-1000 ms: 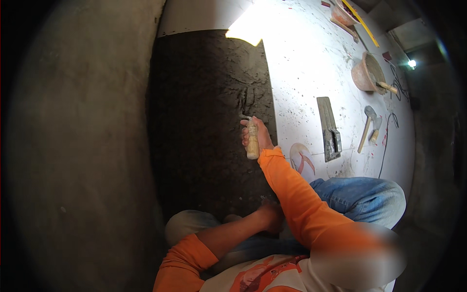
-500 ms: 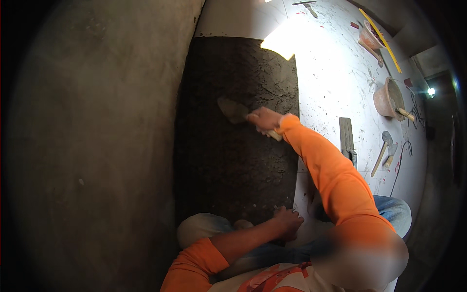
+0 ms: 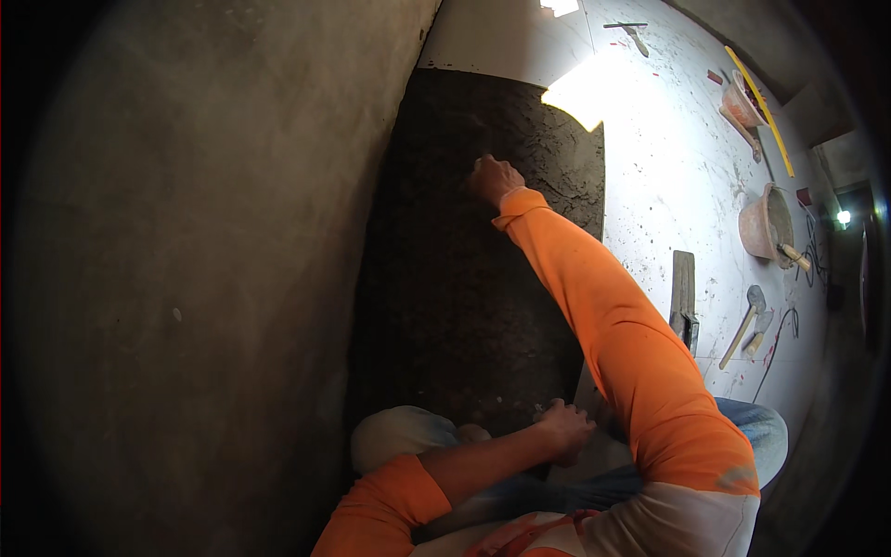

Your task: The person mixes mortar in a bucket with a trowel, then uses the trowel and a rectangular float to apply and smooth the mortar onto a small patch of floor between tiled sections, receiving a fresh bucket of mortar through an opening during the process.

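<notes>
A dark bed of wet mortar (image 3: 464,306) fills the strip between a wall and white floor tiles. My right hand (image 3: 497,179) reaches over its far part, fingers closed round the handle of a pointed trowel, whose blade is lost in shadow and blur. Rougher ridges of mortar lie just right of that hand. Close to my body, my left hand (image 3: 568,429) rests by the near right edge of the mortar, its fingers curled in; whether anything is inside them is hidden.
A bare wall (image 3: 204,241) rises along the left. On the white tiles (image 3: 640,186) at right lie a flat float (image 3: 683,288), a mallet (image 3: 744,325), a small trowel (image 3: 759,332) and a bucket (image 3: 763,223). Farther off are another bucket (image 3: 740,102) and a yellow straightedge (image 3: 761,111).
My right hand has moved farther out over the mortar, and the trowel blade has gone from plain sight. The whole view has shifted, so the surroundings sit more to the right. My left hand stays put.
</notes>
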The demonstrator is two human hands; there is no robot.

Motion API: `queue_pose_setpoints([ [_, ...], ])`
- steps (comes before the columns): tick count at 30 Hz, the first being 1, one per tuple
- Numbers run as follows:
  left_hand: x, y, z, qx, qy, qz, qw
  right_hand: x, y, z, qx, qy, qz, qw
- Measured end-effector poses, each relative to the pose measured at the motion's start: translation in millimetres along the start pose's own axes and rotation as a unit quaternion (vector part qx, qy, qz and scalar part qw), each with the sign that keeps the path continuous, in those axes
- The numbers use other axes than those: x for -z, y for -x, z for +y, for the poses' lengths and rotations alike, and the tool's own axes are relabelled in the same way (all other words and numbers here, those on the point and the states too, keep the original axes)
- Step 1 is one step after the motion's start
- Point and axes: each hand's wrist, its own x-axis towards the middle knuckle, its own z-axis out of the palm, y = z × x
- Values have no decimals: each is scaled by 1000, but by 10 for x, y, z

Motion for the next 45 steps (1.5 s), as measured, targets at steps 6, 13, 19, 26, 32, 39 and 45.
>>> queue_pose_setpoints([
  [6, 29, 41, -26, -3, 10, 2, 1000, 176, 200, 66, 66, 40, 68, 995],
  [13, -46, 37, -70, -20, 21, -17, 999, 630, 1171, 1132, 214, 236, 38, 947],
  [19, -19, -60, -174, -31, -4, -44, 999, 1035, 1449, 1901, 197, 223, 68, 952],
  [26, 314, -155, -245, 10, 13, -49, 999, 1710, 1563, 2499, 20, 77, -57, 995],
  [32, 282, -251, -614, 86, 64, 3, 994, 2070, 2174, 4322, -221, 81, 72, 969],
  [39, 502, 162, -871, 225, 120, 165, 953, 1322, 2604, 5698, -283, 46, 187, 940],
  [45, 1082, 1099, -824, 387, -12, 529, 755, 1367, 2576, 5314, -239, 145, 303, 911],
])
